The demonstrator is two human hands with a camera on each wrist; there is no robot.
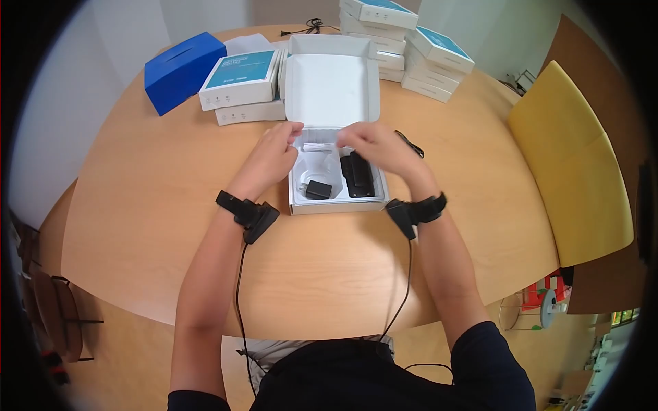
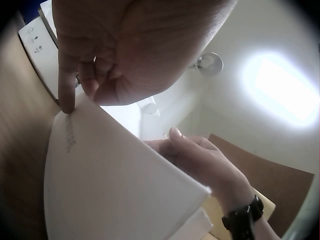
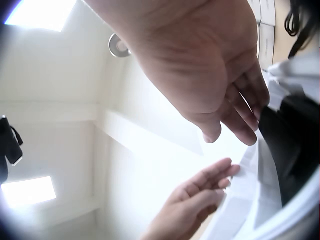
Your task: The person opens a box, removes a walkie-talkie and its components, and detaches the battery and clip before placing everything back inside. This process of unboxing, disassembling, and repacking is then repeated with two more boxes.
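A white box (image 1: 338, 207) stands on the table with its lid (image 1: 332, 89) raised at the back. My left hand (image 1: 275, 152) is at the box's back left corner; one finger extends against the outer wall (image 2: 110, 165) in the left wrist view. Over the right compartment is my right hand (image 1: 377, 145), slightly blurred, its fingers loosely bent and pointing down beside a black device (image 1: 357, 175). That device also shows close to the fingertips (image 3: 250, 140) in the right wrist view. In the left compartment lie a black adapter block (image 1: 318, 190) and, further back, a small white packet (image 1: 317, 146).
Closed white and blue boxes (image 1: 241, 79) are stacked behind on the left, next to a blue box (image 1: 184, 68). More box stacks (image 1: 439, 58) stand at the back right. A black cable (image 1: 410, 144) lies right of the open box. A yellow chair (image 1: 576, 164) stands at the table's right edge.
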